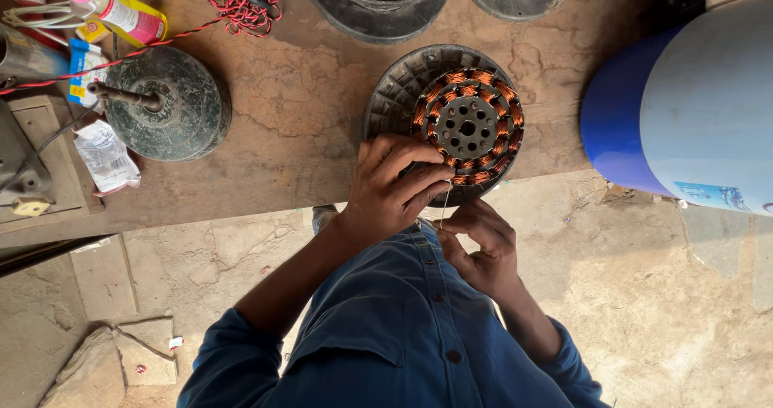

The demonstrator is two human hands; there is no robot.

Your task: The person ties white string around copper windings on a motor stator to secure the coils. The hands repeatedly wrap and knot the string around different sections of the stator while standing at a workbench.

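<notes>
A round stator with copper wire coils (pixel 469 125) sits in a dark ribbed motor housing (pixel 394 94) at the near edge of a worn wooden bench (pixel 306 110). My left hand (pixel 394 187) rests on the stator's near-left rim, fingers pinched on a thin wire (pixel 444 203) that hangs down from the coils. My right hand (pixel 481 243) is just below the bench edge, thumb and finger pinching the lower end of the same wire. My blue sleeves fill the bottom of the view.
A dark motor cover with a shaft (pixel 165 102) lies at the left. Red twisted wire (pixel 241 6), a yellow bottle (pixel 125 14) and small packets (pixel 105 154) sit at the back left. A blue and white drum (pixel 692 110) stands at the right. Further housings (pixel 378 2) sit behind.
</notes>
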